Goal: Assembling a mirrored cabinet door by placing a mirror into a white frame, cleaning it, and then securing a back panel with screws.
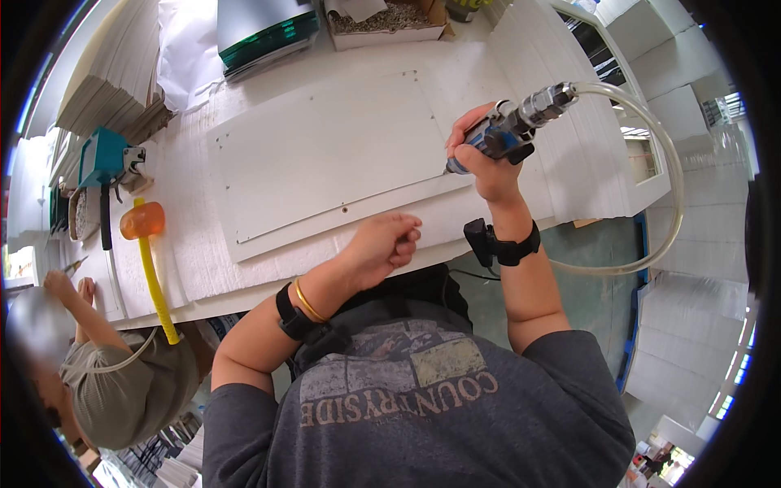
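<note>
My right hand [492, 172] is wrapped round a blue and grey air screwdriver [512, 128], with a clear hose [677, 175] looping from its back end. The tool's tip meets the near right corner of a flat white panel [325, 150]. Small screws or holes dot the panel's margins, and a thin dark line runs along its near side. Over the panel's near edge, my left hand [379, 250] is curled with thumb and fingers drawn together. Whatever those fingers may hold is too small or hidden to name.
Left of the panel lie a mallet [143, 221] with an orange head and yellow handle, and a teal tool [103, 159]. Behind stand green-edged sheets [268, 45] and a carton of small metal pieces [390, 23]. A co-worker [130, 398] works at the lower left.
</note>
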`<act>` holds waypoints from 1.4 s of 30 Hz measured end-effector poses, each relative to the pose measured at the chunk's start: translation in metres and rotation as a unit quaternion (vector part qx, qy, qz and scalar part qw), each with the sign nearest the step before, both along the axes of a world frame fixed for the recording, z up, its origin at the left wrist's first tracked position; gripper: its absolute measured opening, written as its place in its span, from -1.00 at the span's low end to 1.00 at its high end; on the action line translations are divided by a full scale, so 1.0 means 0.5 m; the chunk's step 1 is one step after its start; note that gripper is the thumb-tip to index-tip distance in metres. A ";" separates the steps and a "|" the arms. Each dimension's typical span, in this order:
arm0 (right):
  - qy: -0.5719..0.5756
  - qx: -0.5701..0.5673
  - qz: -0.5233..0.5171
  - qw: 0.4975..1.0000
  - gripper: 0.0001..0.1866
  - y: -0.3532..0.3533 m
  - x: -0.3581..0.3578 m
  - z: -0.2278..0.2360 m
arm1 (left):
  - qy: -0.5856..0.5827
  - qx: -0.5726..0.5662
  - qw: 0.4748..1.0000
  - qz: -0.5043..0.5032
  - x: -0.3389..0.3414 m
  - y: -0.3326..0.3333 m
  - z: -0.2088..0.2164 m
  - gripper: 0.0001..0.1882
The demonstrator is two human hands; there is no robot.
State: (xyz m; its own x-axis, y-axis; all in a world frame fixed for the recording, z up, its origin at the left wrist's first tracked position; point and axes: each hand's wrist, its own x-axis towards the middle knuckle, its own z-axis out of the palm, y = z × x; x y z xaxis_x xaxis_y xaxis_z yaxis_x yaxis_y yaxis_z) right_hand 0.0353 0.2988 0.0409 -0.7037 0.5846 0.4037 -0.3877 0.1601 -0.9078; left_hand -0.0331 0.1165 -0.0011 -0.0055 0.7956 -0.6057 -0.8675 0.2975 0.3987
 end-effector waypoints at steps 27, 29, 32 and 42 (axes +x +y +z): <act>0.145 0.000 0.121 0.982 -0.64 -0.064 0.081 0.105 | 0.005 0.044 0.993 0.109 -0.008 0.050 0.001 -0.77; 0.148 0.026 0.115 0.982 -0.64 -0.069 0.082 0.099 | -0.068 0.085 0.984 0.138 -0.005 0.053 0.015 -0.78; 0.149 0.022 0.093 0.984 -0.64 -0.078 0.086 0.089 | -0.091 0.084 0.981 0.150 0.001 0.055 0.027 -0.78; 0.180 -0.006 0.085 0.980 -0.71 -0.085 0.092 0.086 | -0.128 0.104 0.973 0.164 0.003 0.061 0.021 -0.74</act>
